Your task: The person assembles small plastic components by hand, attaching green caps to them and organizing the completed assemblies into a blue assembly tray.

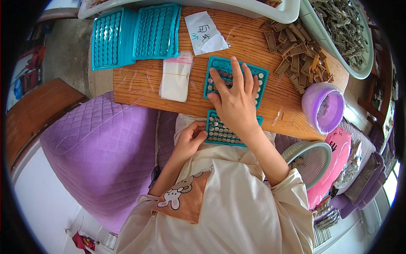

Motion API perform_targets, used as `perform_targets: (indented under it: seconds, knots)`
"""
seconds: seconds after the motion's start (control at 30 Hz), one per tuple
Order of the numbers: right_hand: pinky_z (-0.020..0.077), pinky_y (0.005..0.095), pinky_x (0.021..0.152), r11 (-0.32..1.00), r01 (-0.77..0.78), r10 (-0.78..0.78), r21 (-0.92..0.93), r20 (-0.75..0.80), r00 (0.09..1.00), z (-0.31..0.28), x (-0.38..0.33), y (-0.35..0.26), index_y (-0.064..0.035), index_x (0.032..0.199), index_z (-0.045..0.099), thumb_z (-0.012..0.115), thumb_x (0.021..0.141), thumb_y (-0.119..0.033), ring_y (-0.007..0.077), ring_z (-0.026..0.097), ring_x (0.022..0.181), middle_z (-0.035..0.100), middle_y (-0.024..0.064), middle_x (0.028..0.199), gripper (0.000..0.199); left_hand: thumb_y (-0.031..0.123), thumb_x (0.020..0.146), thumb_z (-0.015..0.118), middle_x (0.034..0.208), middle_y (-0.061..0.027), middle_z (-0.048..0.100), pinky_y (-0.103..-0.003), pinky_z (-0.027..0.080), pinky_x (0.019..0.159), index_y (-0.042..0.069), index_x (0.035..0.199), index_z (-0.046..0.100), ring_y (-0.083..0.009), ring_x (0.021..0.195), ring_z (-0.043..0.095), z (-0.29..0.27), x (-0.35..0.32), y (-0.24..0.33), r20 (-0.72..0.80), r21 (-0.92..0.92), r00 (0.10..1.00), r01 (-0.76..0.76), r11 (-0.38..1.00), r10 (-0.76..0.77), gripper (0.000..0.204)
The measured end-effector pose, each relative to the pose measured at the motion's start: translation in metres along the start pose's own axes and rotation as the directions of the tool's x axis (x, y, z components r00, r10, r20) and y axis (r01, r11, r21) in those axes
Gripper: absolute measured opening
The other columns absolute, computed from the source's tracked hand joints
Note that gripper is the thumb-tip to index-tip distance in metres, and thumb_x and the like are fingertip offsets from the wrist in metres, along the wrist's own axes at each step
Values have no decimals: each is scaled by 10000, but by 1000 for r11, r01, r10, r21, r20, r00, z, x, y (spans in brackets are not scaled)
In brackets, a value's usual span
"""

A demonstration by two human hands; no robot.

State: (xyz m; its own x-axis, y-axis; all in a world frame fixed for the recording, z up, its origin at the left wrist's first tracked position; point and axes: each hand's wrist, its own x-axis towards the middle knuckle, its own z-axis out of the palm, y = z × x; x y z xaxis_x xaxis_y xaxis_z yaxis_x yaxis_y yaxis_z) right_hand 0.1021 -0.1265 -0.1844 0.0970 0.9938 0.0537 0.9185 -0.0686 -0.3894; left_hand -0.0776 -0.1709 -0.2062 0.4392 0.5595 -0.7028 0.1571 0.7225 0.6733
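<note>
On the table's near edge lies a teal tray (259, 89) of round pockets, some filled with small silvery discs. My right hand (237, 96) is over this tray, fingers spread and pointing away from me, the fingertips on or just above the pockets. Whether a disc sits under them is hidden. A second teal tray (226, 142), its pockets largely filled with silvery round discs, is closer to me against my lap. At its left side my left hand (191, 137) grips the edge, thumb on top and fingers curled; my right wrist covers part of this tray.
Stacked teal trays (112, 40) stand far left, beside banded clear bags (174, 80) and a handwritten paper (206, 34). Brown clips (300, 59) are heaped right, near a purple tub (311, 106) and a basket (363, 73) of metal pieces. A grey-green basket (323, 169) sits lower right.
</note>
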Motion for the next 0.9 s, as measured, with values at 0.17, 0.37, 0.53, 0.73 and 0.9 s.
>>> perform_targets:
  seconds: [0.17,0.37,0.53,0.73,0.9]
  knots:
    - [306,597,909,998,-2,2,60,5,1000,-1,0,2,-195,1190,530,659,737,-305,366,307,1194,267,142,1364,483,38,874,507,981,-74,605,-233,433,803,-29,1065,513,-107,897,561,0,0,1,-2,5,1000,3,1000,-3,203]
    - [297,604,913,995,36,-33,88,-31,999,-11,-11,12,-211,1151,568,674,714,-288,370,310,1187,289,150,1360,457,24,872,502,985,-78,605,-232,434,806,-35,1069,509,-108,904,561,1,0,1,-1,8,1000,-4,1000,4,205]
    - [298,605,914,997,37,-36,67,-12,999,-7,-17,13,-206,1109,600,680,706,-295,373,304,1191,283,144,1368,420,25,871,507,985,-81,603,-230,431,808,-36,1072,507,-110,911,558,0,0,2,-1,7,1000,-12,1000,12,209]
    - [302,599,920,999,40,-41,15,10,999,-9,-16,10,-208,1107,598,680,711,-303,361,299,1199,274,132,1375,415,30,874,508,987,-79,602,-231,430,806,-36,1071,506,-107,912,557,0,0,0,0,4,1000,-8,1000,8,208]
    - [310,603,910,1000,28,-28,10,11,1000,-8,-17,13,-224,1118,588,687,703,-306,356,307,1196,289,127,1365,434,27,875,503,990,-79,603,-231,430,808,-36,1074,506,-106,914,557,-1,0,-1,5,-8,1000,-19,1000,19,208]
